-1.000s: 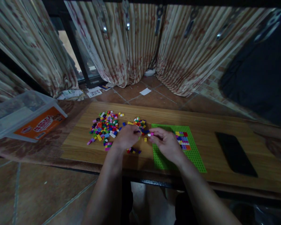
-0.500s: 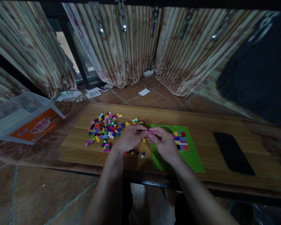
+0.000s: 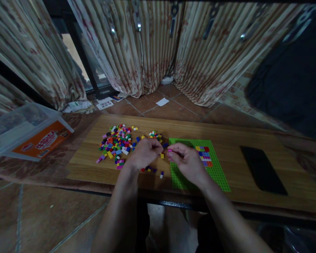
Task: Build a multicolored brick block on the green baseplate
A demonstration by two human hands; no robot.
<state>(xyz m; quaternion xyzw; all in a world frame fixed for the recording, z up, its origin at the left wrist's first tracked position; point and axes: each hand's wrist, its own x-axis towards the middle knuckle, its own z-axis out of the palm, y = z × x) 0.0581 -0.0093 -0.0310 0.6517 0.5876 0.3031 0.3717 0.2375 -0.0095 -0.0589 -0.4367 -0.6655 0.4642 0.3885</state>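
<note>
My right hand [image 3: 186, 161] pinches a small pink building brick [image 3: 170, 150] at its fingertips, over the left edge of the green baseplate [image 3: 218, 175]. Rows of coloured bricks [image 3: 205, 159] are fixed on the baseplate, partly covered by that hand. A little to the left, my left hand [image 3: 146, 153] is closed, thumb and fingers together; whether anything sits between them is hidden. Just by its fingertips lies a yellow brick [image 3: 162, 156]. Several loose bricks lie around and below the left hand, among them a white and purple one [image 3: 161, 174].
A big heap of mixed bricks [image 3: 118, 142] lies on the left of the wooden table [image 3: 89, 154]. At the far left stands a clear plastic box [image 3: 28, 130] with an orange label. A dark flat slab [image 3: 263, 170] lies at the right. Curtains [image 3: 158, 49] hang behind.
My hands have drawn apart: fingertips met around the pink brick before, and now it is in my right hand alone. The left hand has shifted slightly left.
</note>
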